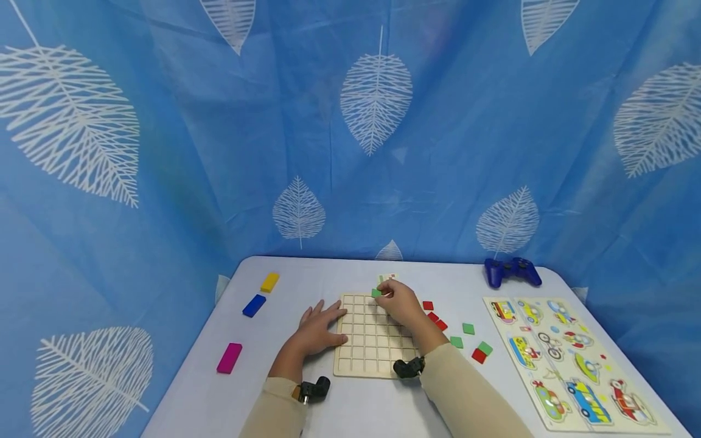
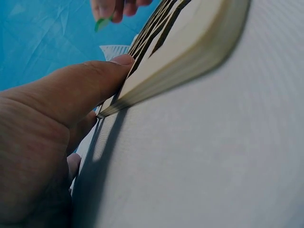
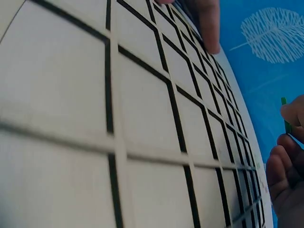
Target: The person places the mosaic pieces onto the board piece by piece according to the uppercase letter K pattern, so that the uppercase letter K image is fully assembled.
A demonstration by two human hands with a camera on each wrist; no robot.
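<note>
Hands: L hand (image 1: 317, 333) spread, touching grid brd (image 1: 364, 340); R hand (image 1: 403, 304) pinching grn tile (image 1: 375, 293).

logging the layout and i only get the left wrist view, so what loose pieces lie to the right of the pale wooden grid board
Observer: At least four flat red square tiles and three flat green square tiles lie there.
Operator: ok and what sits on the white table out to the left of the left hand
Observer: A yellow rectangular block, a blue rectangular block and a magenta rectangular block.
</note>
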